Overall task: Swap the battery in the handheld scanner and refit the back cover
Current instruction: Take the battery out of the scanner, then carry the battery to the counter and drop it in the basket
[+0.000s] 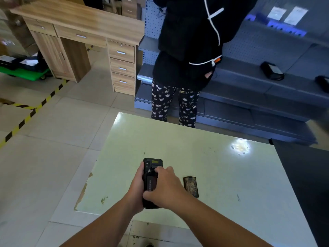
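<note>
The desk lies bare on its far half and right side, open to reach. The back cover lies just right of the right hand. A person stands beyond the far edge, before grey shelving.

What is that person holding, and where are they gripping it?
A black handheld scanner, back side up. The left hand wraps its left edge; the right hand lies over its back and lower right side. The back cover lies unheld on the table.
</note>
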Action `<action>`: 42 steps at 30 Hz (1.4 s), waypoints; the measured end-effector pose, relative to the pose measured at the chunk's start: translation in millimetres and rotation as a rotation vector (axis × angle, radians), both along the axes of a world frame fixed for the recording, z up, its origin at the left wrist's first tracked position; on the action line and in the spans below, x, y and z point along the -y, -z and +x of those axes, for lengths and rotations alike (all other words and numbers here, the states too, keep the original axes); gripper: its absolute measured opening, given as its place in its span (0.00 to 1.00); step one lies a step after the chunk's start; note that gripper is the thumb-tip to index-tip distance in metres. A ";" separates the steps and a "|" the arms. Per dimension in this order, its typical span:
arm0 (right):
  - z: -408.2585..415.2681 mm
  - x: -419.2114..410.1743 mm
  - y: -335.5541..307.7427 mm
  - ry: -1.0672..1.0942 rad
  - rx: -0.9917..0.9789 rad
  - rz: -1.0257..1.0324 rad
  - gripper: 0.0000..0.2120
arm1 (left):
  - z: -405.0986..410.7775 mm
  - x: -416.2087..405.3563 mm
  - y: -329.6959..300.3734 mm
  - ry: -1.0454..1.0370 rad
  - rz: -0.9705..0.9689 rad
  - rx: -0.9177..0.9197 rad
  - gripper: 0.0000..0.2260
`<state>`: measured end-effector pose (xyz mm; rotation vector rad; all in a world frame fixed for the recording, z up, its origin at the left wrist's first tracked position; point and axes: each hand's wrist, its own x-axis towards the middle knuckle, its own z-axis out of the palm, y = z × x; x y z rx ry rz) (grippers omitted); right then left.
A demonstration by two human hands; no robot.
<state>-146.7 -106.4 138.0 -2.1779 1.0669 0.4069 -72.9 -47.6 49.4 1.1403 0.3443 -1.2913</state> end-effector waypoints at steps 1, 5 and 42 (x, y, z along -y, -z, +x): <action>0.6 -0.8 0.3 -0.018 -0.023 -0.007 0.26 | -1.1 0.4 0.9 0.010 -0.001 0.008 0.28; -6.0 -2.8 -1.2 -0.037 -0.015 -0.034 0.23 | 4.5 4.2 11.8 0.047 0.066 0.158 0.29; -206.1 155.2 9.2 0.356 -0.171 -0.303 0.22 | -125.1 123.2 -22.6 1.139 0.135 1.891 0.32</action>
